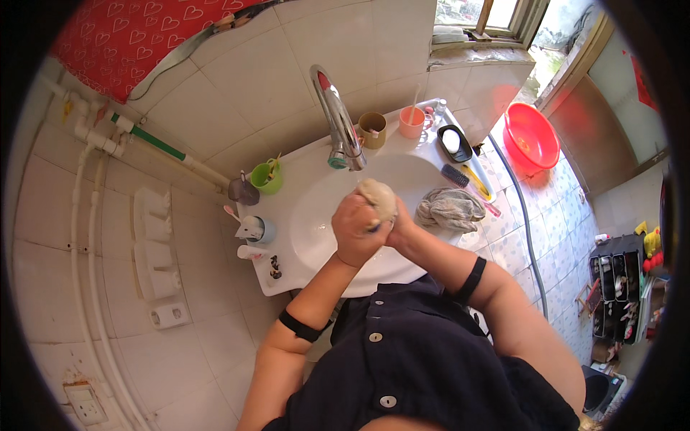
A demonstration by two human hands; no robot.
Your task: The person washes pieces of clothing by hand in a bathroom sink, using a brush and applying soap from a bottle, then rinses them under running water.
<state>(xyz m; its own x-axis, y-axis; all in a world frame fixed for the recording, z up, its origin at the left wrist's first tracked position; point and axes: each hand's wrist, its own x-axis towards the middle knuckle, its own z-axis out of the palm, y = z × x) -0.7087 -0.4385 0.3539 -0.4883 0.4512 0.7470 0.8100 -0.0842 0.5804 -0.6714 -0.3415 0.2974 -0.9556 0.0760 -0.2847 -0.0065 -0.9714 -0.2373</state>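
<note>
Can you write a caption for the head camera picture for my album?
Both hands, left and right, squeeze a balled beige cloth over a white sink beneath the chrome tap.

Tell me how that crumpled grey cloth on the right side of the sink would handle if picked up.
The grey cloth lies bunched in soft folds on the white sink rim, so it would probably droop, not hold its shape. It looks light, though possibly heavier if wet, which I cannot tell. Rolling or breaking seems unlikely.

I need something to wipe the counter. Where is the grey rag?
In the head view the grey rag lies crumpled on the sink counter's right side, beside the person's right hand, below the black soap dish.
</note>
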